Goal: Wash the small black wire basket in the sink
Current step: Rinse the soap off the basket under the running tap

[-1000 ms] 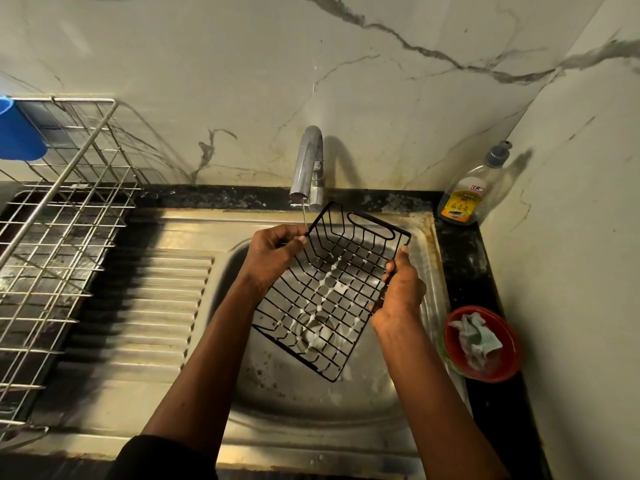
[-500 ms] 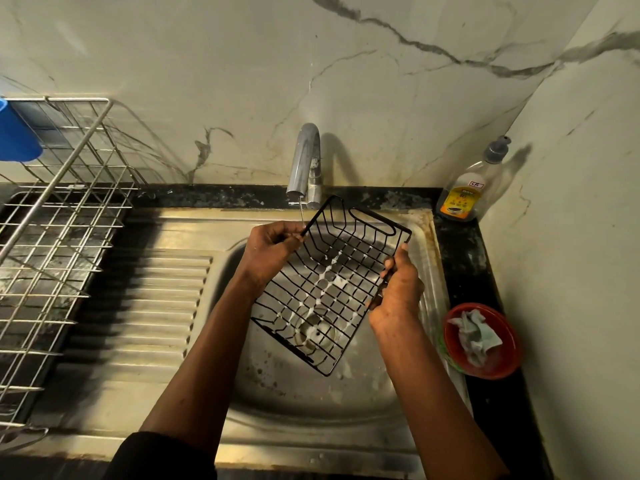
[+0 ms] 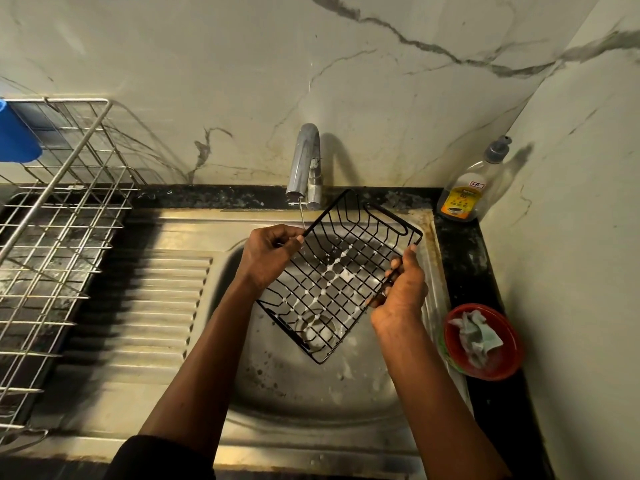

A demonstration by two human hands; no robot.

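The small black wire basket (image 3: 341, 271) is held tilted over the steel sink (image 3: 311, 393), its far end raised near the tap (image 3: 304, 164). White soap foam clings to its bottom wires. My left hand (image 3: 268, 258) grips the left rim, fingers curled round the wire. My right hand (image 3: 401, 292) grips the right rim from the side. A thin stream of water falls from the tap onto the basket's upper left corner beside my left hand.
A steel dish rack (image 3: 52, 220) with a blue cup (image 3: 15, 136) stands on the left, past the ribbed drainboard (image 3: 145, 306). A soap bottle (image 3: 467, 188) sits in the back right corner. A red bowl (image 3: 485, 341) with a crumpled cloth rests right of the sink.
The basket and both hands have shifted slightly up and back toward the tap. Both grips are unchanged.
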